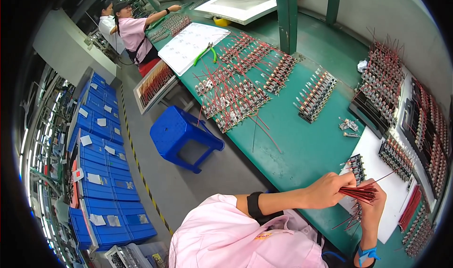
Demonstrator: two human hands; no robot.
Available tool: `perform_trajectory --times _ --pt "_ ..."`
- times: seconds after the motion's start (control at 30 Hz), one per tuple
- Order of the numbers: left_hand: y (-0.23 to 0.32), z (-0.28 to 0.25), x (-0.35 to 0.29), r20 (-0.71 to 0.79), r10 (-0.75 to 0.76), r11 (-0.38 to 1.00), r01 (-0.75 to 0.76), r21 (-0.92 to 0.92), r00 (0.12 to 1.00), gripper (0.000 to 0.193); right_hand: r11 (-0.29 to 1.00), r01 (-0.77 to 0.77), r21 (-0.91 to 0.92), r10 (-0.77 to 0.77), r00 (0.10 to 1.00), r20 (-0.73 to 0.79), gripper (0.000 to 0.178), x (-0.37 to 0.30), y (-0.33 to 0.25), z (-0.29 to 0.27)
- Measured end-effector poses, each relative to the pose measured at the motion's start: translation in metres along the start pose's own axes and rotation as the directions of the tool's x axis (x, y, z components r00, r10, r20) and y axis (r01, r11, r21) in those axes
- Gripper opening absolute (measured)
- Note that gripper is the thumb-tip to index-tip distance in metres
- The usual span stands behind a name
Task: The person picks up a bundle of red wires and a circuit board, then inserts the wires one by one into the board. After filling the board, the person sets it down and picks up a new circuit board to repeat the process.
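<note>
Wires (357, 193), red and bundled, fan from a tightly curled left hand (326, 191) at the green bench (292, 148); right hand (381, 195) alongside, its grip impossible to tell.

My left hand (331, 189) held a wire bundle (359, 192), with my right hand (374, 203) just beside it at three o'clock, both over the bench (302, 145). Taking my hands as the dial's centre, a circuit board (396, 157) lay at two, a second wire bundle (409, 209) at four, a row of boards (316, 96) at eleven and wired boards (238, 100) at ten. Beyond those, pliers (208, 49) lay across a panel's edge (184, 46). Off the bench, a stool (170, 131) stood between nine and ten, bins (106, 178) farther out at nine.
</note>
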State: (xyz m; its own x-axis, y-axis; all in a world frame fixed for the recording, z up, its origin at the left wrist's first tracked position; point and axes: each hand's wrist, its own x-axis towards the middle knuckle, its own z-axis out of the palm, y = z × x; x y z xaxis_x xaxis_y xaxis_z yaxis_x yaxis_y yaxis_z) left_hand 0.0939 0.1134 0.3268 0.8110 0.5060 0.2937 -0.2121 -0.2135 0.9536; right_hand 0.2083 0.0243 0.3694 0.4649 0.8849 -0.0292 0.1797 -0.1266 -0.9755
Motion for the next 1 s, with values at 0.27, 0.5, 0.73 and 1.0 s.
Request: perform_trajectory --times 0.27,0.5,0.73,1.0 --pt "0.005 -0.004 -0.003 0.041 -0.051 0.998 0.053 -0.046 0.998 0.02 0.994 -0.07 0.09 0.067 0.997 0.038 0.006 0.0 -0.003 -0.001" --pt "-0.001 0.0 -0.003 0.083 -0.023 0.998 0.019 0.054 0.996 0.016 0.997 -0.061 -0.043 0.062 0.998 0.024 0.005 -0.004 0.004 -0.007" --pt "-0.034 -0.018 -0.023 -0.189 -0.174 0.981 0.153 -0.121 0.966 0.021 0.973 -0.071 -0.219 0.061 0.997 -0.052 0.01 0.009 0.009 -0.041" --pt "-0.026 -0.028 -0.032 -0.218 -0.188 0.98 0.196 0.015 0.958 0.027 0.936 -0.243 -0.254 0.208 0.965 -0.158 0.011 0.017 0.051 -0.072"
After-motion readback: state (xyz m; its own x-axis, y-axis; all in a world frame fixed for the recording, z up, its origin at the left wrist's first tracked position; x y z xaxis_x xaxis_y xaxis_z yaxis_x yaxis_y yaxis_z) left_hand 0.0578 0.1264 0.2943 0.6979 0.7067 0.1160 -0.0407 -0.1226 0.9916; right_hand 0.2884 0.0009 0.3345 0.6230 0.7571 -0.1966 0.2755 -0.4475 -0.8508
